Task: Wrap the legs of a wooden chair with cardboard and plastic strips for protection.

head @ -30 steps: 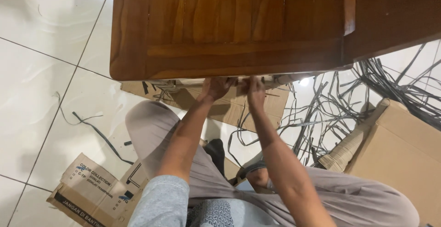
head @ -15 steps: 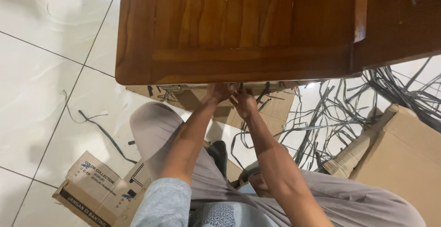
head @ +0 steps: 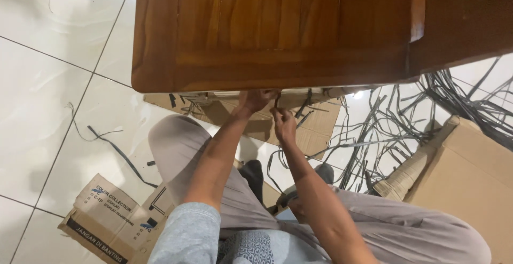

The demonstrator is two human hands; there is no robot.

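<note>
A varnished brown wooden panel fills the top of the view. My left hand reaches under its near edge, fingers partly hidden by the wood. Just below it, my right hand pinches a thin dark strip that runs up toward the panel's underside. A woven pale surface shows in a narrow band under the edge. I sit on the floor, knees spread in grey trousers.
Flattened cardboard lies under my hands. A tangle of dark strips spreads at right beside a cardboard box. Another printed carton lies at lower left on the white tiled floor, with a loose strip.
My right hand has drawn back from the panel's edge toward me, pulling the dark strip down. My left hand stays under the edge.
</note>
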